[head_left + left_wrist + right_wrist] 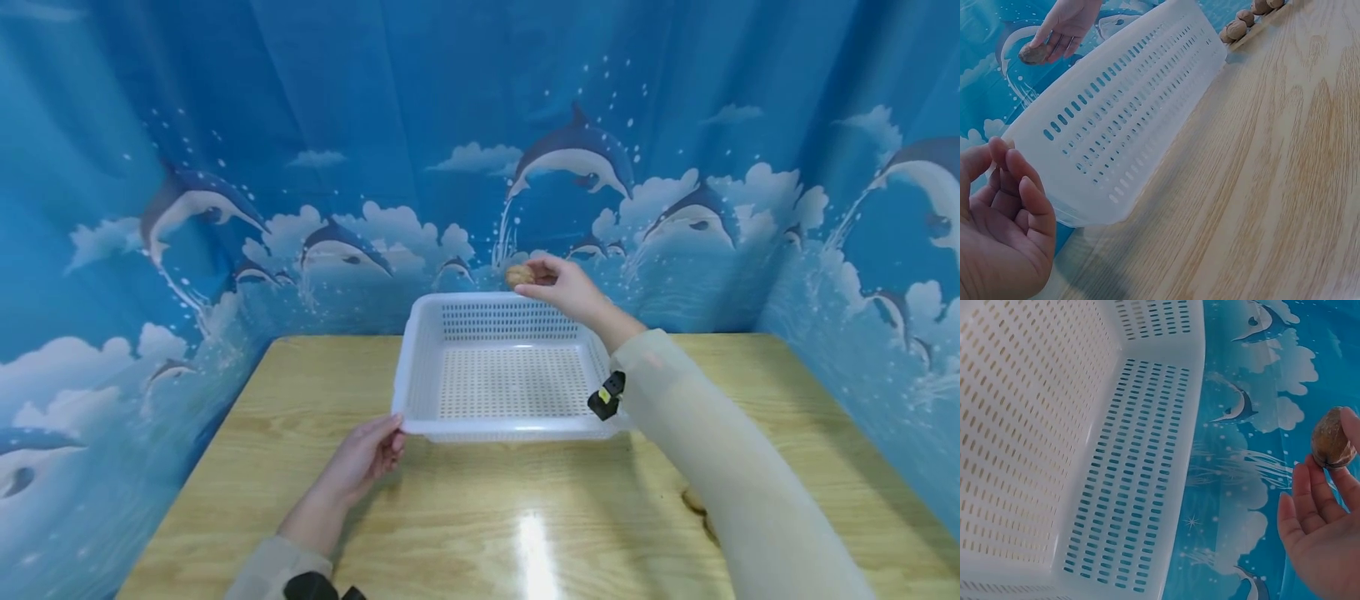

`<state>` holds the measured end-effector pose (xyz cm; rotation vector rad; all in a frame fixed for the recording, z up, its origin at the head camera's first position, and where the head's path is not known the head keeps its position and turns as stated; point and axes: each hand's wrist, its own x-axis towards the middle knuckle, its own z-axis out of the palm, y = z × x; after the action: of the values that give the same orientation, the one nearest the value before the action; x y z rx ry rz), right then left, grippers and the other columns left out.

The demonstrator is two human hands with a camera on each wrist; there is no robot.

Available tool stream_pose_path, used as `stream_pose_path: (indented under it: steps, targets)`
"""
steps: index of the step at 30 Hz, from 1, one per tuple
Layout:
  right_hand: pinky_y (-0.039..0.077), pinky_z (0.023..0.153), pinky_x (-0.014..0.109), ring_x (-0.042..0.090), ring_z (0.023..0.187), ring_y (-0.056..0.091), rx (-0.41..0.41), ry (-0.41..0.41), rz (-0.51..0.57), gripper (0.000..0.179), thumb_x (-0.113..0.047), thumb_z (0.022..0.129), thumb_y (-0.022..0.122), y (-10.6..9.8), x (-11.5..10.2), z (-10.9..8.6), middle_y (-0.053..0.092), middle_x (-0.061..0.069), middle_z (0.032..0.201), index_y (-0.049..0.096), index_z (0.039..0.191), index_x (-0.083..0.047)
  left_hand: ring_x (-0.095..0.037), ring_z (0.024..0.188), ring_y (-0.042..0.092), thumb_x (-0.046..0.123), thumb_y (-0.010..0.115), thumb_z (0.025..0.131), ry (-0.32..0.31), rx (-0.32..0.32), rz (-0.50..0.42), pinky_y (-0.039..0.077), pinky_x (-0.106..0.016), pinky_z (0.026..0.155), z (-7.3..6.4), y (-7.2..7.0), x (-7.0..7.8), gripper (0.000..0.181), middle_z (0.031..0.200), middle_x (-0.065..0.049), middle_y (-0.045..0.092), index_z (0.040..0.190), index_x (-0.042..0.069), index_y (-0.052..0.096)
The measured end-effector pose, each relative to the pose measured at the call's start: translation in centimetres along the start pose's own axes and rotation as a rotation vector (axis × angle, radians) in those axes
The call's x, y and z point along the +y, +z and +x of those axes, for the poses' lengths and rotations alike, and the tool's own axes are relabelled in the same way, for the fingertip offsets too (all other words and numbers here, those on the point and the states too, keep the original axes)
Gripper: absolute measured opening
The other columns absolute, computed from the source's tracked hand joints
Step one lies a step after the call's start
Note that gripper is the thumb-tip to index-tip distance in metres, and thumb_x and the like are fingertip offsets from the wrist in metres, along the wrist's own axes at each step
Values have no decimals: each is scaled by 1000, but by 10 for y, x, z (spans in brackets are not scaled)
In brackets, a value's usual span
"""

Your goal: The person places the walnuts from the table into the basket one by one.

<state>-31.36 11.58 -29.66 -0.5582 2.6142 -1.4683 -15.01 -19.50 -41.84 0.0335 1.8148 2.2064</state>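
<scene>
A white perforated plastic basket stands on the wooden table, and its inside holds nothing. My left hand pinches the basket's near left corner at the rim; in the left wrist view that hand's fingers are curled at the corner. Above the basket's far rim, my right hand holds a brown walnut between thumb and fingertips. The right wrist view shows this walnut beyond the basket's far side, in front of the blue curtain.
Several walnuts lie on the table past the basket's right end; in the head view the right sleeve hides most of them. A blue dolphin-print curtain encloses the wooden table at the back and sides.
</scene>
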Motion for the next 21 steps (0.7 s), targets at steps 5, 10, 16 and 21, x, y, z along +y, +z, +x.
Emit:
stream_pose_path:
  steps: [5,10,16,21]
  targets:
    - [45,96,40,21,113,49,-38,-11,28,54,-32,86,66,7,4,12,52,6,124,48,133,-11,-4,55,46,19,38,100,8,0,-4,38,-15,49,1,2,0,32,63,8,48,74,15,55]
    - [45,96,39,20,112,51,-92,3,80,55,-30,86,67,23,4,28,54,6,122,48,132,-9,-5,55,45,18,38,100,6,23,5,38,-15,48,-2,-1,1,33,62,8,48,73,15,55]
    - [44,97,41,21,112,50,-105,56,87,55,-28,85,68,37,4,41,54,8,122,48,132,-7,-6,54,44,18,40,100,17,48,-3,36,-16,48,1,1,2,30,62,6,47,74,13,55]
    - [45,96,39,22,111,51,-140,95,-11,54,-28,85,68,51,12,47,54,9,120,49,131,-6,-5,52,43,16,41,99,19,104,-15,38,-16,47,-1,8,0,29,60,6,47,73,12,54]
